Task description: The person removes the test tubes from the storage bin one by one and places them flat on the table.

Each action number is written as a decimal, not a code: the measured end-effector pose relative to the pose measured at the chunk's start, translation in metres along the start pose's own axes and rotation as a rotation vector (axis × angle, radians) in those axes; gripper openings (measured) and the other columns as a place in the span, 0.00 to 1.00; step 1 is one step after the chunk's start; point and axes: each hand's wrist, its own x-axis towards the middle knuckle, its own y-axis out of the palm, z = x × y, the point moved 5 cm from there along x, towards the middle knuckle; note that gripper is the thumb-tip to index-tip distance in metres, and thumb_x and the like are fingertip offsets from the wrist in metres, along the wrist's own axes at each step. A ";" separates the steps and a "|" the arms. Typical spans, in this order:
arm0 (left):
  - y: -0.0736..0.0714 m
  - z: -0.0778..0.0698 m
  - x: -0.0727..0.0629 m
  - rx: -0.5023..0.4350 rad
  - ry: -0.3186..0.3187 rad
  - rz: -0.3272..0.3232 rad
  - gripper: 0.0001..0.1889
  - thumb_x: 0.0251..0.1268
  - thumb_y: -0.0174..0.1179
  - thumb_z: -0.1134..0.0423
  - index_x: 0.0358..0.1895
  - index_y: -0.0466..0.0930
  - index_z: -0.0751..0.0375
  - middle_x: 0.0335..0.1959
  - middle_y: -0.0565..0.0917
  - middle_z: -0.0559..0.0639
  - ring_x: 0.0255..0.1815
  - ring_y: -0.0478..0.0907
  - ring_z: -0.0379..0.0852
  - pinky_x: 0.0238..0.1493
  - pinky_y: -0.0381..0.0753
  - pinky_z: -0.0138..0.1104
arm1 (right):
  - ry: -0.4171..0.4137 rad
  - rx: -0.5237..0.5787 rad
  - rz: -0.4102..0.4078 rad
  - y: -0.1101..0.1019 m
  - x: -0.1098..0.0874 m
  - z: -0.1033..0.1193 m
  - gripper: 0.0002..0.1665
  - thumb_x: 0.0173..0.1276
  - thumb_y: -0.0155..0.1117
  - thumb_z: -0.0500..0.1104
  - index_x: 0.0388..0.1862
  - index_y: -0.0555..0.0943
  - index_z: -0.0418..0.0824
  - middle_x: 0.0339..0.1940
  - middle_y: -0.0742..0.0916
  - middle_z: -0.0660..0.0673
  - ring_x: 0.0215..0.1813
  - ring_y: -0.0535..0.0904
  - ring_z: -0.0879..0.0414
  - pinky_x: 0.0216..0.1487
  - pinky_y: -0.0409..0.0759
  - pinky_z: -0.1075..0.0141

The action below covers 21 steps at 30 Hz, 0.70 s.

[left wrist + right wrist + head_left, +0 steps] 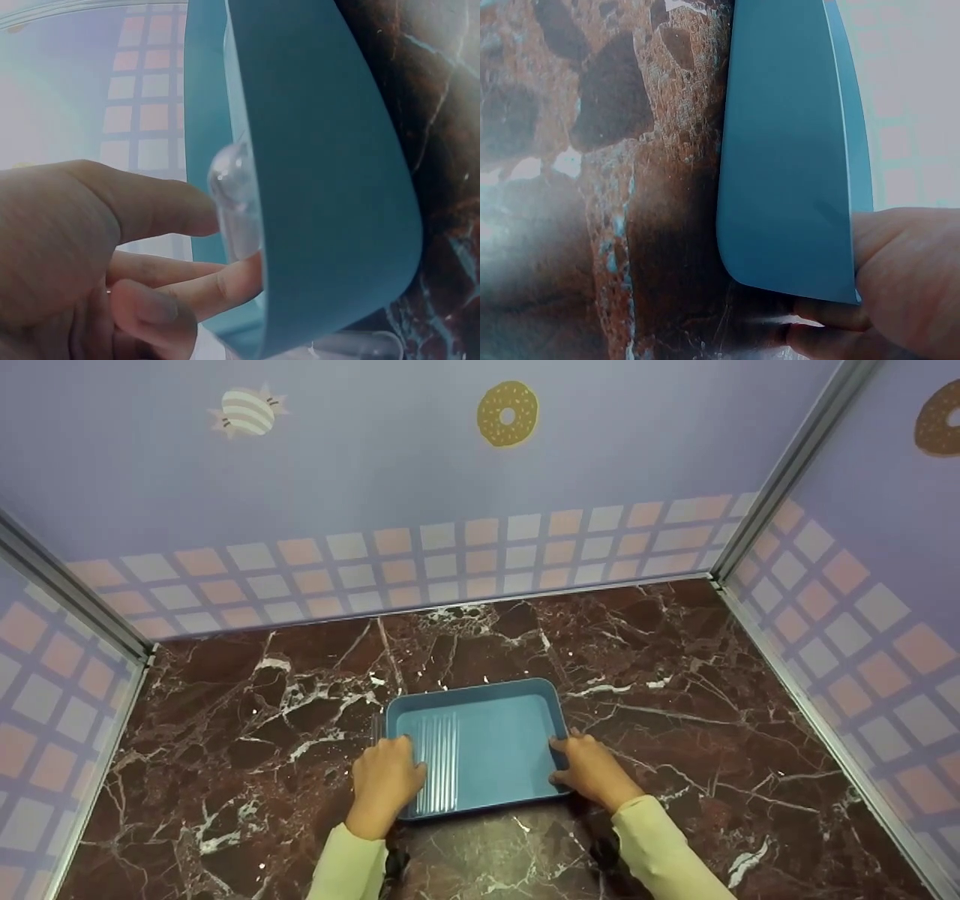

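Note:
A blue rectangular tray (510, 742) lies on a dark red marble surface, its long side toward me. Along its left part lies a row of several clear round-ended tubes (436, 765). My left hand (386, 784) holds the tray's left side, thumb inside over the tubes. In the left wrist view, a tube's rounded end (231, 174) shows above the rim beside the thumb. At the right wall, my right hand (596, 769) grips the rim, thumb inside and fingers beneath in the right wrist view (915, 277). Another clear tube (356, 345) lies outside the tray.
Purple panels with pink and white checks (480, 555) enclose the marble surface (262, 765) at the back and both sides. Metal posts (787, 472) stand at the corners. Marble extends around the tray on all sides.

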 end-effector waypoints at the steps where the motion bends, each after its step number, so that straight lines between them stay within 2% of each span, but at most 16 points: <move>1: 0.000 0.000 0.000 -0.002 0.001 -0.004 0.24 0.54 0.73 0.66 0.18 0.61 0.54 0.15 0.68 0.52 0.16 0.66 0.50 0.16 0.71 0.48 | 0.003 -0.002 0.001 0.000 0.000 0.000 0.36 0.56 0.84 0.38 0.63 0.83 0.27 0.64 0.77 0.14 0.66 0.75 0.21 0.64 0.76 0.36; 9: 0.000 -0.001 -0.001 -0.009 -0.012 -0.010 0.23 0.55 0.74 0.65 0.19 0.64 0.55 0.18 0.77 0.59 0.17 0.76 0.59 0.18 0.75 0.52 | 0.017 0.012 0.011 -0.001 0.000 0.000 0.36 0.55 0.84 0.38 0.61 0.83 0.25 0.64 0.76 0.12 0.66 0.75 0.21 0.65 0.76 0.38; 16: 0.000 -0.001 -0.001 -0.014 -0.019 -0.004 0.21 0.56 0.72 0.66 0.19 0.65 0.56 0.16 0.73 0.54 0.16 0.71 0.53 0.17 0.73 0.49 | 0.034 0.038 0.004 -0.001 -0.001 -0.002 0.36 0.55 0.84 0.37 0.62 0.83 0.25 0.64 0.75 0.11 0.65 0.75 0.20 0.64 0.77 0.39; 21: 0.002 -0.001 0.000 -0.011 -0.028 -0.004 0.17 0.56 0.72 0.65 0.21 0.70 0.59 0.18 0.76 0.57 0.16 0.74 0.56 0.18 0.75 0.50 | 0.007 0.021 -0.007 -0.001 0.001 0.000 0.36 0.54 0.85 0.37 0.61 0.83 0.25 0.61 0.76 0.11 0.63 0.77 0.20 0.62 0.78 0.38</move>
